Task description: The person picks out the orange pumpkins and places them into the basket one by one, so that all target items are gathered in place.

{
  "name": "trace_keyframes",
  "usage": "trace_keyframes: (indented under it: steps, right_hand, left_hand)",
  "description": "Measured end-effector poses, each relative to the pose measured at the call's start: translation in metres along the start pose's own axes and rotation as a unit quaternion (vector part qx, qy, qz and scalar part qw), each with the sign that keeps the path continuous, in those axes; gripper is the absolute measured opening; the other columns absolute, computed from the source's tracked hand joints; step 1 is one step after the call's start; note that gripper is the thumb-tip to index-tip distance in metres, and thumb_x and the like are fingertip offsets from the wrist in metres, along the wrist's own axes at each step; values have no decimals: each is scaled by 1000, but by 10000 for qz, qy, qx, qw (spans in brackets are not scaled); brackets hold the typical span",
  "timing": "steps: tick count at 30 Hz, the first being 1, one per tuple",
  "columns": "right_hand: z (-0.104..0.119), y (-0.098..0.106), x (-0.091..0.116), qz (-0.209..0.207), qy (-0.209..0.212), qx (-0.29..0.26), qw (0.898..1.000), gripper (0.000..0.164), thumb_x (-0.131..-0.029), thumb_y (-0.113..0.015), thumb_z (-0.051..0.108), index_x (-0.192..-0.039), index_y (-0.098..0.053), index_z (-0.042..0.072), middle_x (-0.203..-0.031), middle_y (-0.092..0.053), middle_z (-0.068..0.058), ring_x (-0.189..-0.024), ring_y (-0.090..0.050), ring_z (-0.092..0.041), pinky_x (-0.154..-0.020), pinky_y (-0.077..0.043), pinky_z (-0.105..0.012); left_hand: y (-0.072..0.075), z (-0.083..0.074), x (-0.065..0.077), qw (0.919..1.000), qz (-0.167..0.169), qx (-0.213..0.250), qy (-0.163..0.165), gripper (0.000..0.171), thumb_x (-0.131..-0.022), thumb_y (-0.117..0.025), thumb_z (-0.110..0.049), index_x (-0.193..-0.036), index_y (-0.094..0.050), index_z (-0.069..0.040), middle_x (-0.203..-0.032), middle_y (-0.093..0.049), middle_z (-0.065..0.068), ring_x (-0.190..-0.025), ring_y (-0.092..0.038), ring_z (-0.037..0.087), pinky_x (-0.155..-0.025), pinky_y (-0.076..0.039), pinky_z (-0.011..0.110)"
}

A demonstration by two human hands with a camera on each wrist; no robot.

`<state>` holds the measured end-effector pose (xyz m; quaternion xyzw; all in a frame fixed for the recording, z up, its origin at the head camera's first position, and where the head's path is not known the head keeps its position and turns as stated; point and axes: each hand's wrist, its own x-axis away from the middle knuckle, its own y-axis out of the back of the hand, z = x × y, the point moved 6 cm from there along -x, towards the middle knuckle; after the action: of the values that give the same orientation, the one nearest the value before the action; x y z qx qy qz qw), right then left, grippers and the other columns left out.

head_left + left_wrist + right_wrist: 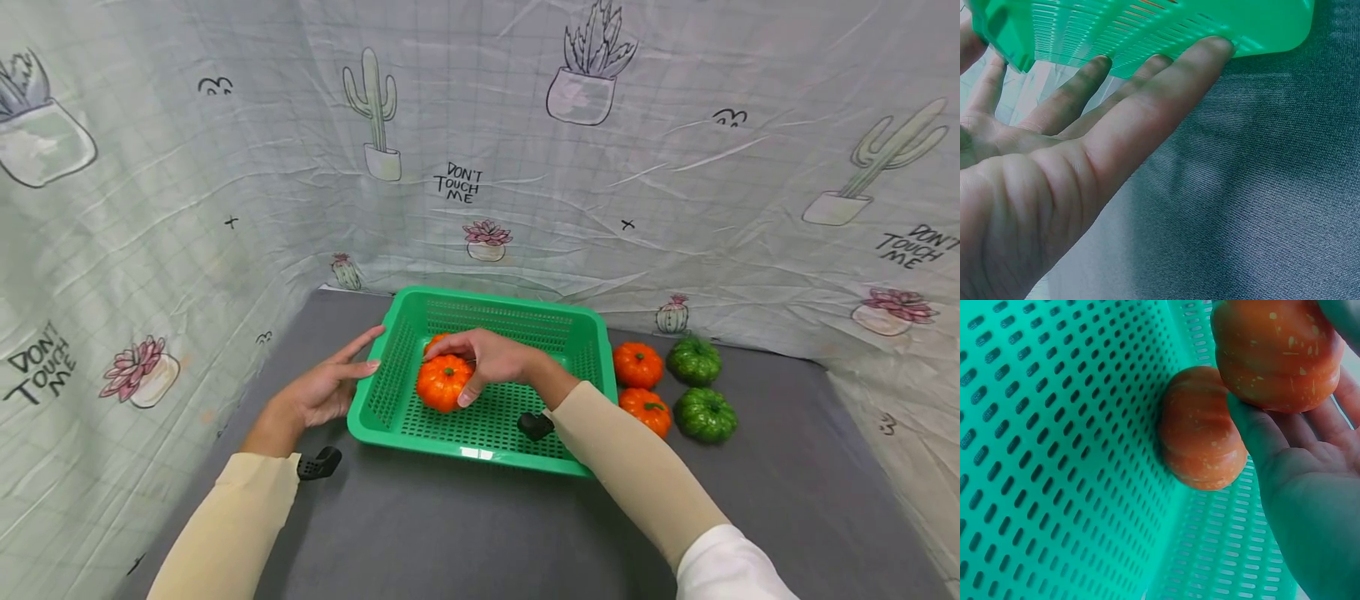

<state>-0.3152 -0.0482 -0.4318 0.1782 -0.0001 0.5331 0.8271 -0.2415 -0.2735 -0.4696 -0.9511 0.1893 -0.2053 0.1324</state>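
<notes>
A green perforated plastic basket (480,457) stands on the grey table. Inside it, my right hand (498,357) grips a small orange pumpkin (444,385), thumb on the near side and fingers over the far side. A second orange pumpkin (1200,434) lies on the basket floor, close by the held one in the right wrist view; in the head view it is mostly hidden behind the hand. At the basket's left side, my left hand (330,387) touches the outer wall with extended fingers (1147,103).
Right of the basket, two orange pumpkins (637,365) sit beside two green pumpkins (705,415). Grey cloth covers the table (450,533). A cactus-printed curtain (525,183) encloses the back and sides. Black wrist devices (321,463) sit at both sleeves.
</notes>
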Motion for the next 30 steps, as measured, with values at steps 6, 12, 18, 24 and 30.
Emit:
trace_keyframes:
  steps: [6,12,18,24,30]
  right_hand:
    - [0,-2,-1,51,-47,64,10000,80,-71,-90,-6,-144,-59,7,-145,-61,-12,-122,-62,-23,-97,-59,-35]
    - [-2,-4,-3,80,-68,126,9999,81,-71,-91,-6,-144,-60,8,-142,-63,-12,-121,-62,-21,-97,-59,-34]
    - [-3,-5,-4,132,-88,189,9997,81,-71,-91,-6,-145,-59,7,-144,-62,-12,-122,-62,-21,-98,-59,-34]
    - [-3,-7,-4,181,-132,88,9997,80,-71,-90,-7,-144,-60,7,-144,-62,-12,-121,-62,-20,-98,-59,-34]
    - [-4,-9,-5,198,-200,180,9994,79,-71,-91,-5,-143,-61,9,-145,-61,-9,-122,-61,-20,-97,-59,-34]
  left_hand:
    - [-2,-1,-1,10000,20,28,1,74,-112,-48,-17,-167,-7,-45,-148,-41,5,-117,-66,24,-93,-59,53]
    - [-1,-1,-1,10000,26,36,-11,74,-112,-49,-18,-167,-6,-44,-148,-42,5,-117,-67,25,-93,-59,54]
    - [-1,-2,-1,10000,39,61,-12,75,-111,-50,-19,-167,-6,-44,-148,-42,5,-117,-67,24,-93,-59,54]
    - [-1,-2,1,10000,42,49,-35,77,-111,-52,-19,-167,-5,-42,-144,-47,4,-116,-67,23,-94,-59,53]
    - [0,-1,1,10000,58,45,-13,76,-111,-50,-19,-167,-5,-43,-146,-45,5,-117,-66,24,-95,-58,54]
